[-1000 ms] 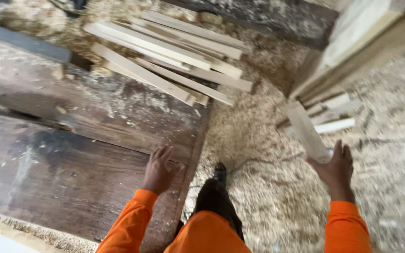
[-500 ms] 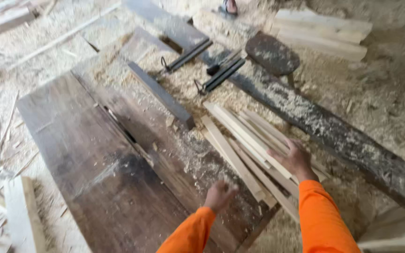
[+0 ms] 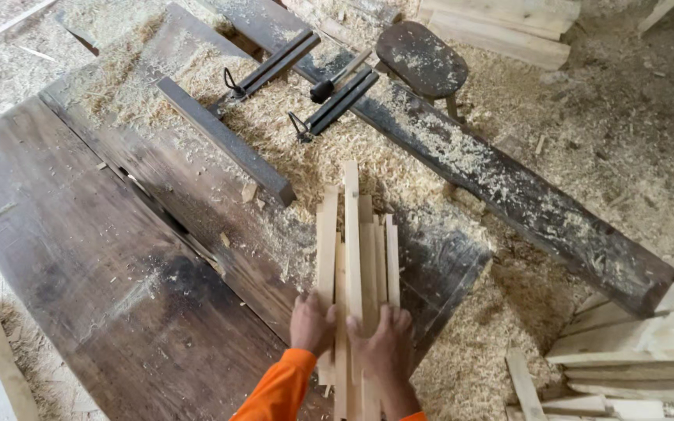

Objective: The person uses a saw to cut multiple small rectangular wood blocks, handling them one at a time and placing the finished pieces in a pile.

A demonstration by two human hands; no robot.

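Both hands, left hand and right hand, clasp near end of slat bundle; long axis runs away toward saw table far edge

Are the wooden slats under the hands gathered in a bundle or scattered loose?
Gathered: the wooden slats lie parallel, side by side on the table, left hand and right hand pressing their near ends.

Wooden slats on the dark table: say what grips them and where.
Both hands press on the bundle of wooden slats at its near end: left hand on the left side, right hand on top.
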